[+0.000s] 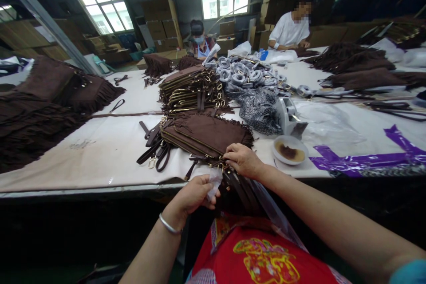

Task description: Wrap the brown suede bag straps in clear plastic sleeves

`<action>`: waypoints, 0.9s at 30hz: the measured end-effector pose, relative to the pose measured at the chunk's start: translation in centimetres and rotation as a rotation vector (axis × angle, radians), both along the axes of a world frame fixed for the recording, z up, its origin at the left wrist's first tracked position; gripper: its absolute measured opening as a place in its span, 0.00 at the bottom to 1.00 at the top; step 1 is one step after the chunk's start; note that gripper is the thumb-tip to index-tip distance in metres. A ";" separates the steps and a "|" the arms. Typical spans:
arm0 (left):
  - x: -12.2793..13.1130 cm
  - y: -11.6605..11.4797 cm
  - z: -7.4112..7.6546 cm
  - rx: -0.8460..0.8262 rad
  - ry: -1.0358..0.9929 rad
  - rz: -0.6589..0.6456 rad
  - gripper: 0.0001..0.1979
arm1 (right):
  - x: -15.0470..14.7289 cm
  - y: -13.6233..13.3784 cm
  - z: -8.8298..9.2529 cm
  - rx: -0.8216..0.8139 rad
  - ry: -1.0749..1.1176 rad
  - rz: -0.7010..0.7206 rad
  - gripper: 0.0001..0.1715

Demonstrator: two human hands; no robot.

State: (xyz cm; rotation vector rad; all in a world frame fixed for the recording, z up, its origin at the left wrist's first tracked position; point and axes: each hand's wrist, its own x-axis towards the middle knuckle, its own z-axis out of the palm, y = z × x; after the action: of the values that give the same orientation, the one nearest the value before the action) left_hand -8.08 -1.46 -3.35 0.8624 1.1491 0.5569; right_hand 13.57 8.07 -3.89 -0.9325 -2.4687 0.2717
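Note:
A small stack of brown fringed bags (206,133) with gold zippers lies near the table's front edge. My right hand (244,160) has its fingers closed at the front zipper edge of these bags, by some gold hardware; what exactly it pinches is hidden. Just below and to the left, my left hand (196,193) holds a thin whitish piece of plastic or tissue (214,183) between thumb and fingers. Dark straps (239,186) hang over the table edge under my right hand. More wrist straps (156,146) with gold clasps spread out at the bags' left side.
Behind stands a taller pile of brown bags (189,91), beside wrapped coiled straps (246,73). A white tape dispenser (288,113) and a round dish (275,146) with brown-stained contents are at the right, near purple tape (366,159). Two people work across the table (109,151).

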 end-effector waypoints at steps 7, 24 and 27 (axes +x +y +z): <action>-1.0 0.3 0.9 0.039 0.075 -0.027 0.13 | 0.5 0.3 -0.8 0.010 0.108 0.052 0.08; -0.9 1.1 3.0 0.123 0.185 -0.174 0.12 | 0.3 0.0 -0.1 0.028 0.035 0.044 0.08; -0.3 1.5 3.2 0.127 0.148 -0.140 0.17 | 0.2 -0.2 0.0 0.045 0.026 0.038 0.08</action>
State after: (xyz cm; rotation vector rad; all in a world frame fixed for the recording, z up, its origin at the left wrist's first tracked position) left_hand -8.36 0.08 -0.10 1.0996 1.1853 0.4600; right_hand 13.74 7.86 -3.91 -0.8591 -2.4606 0.2385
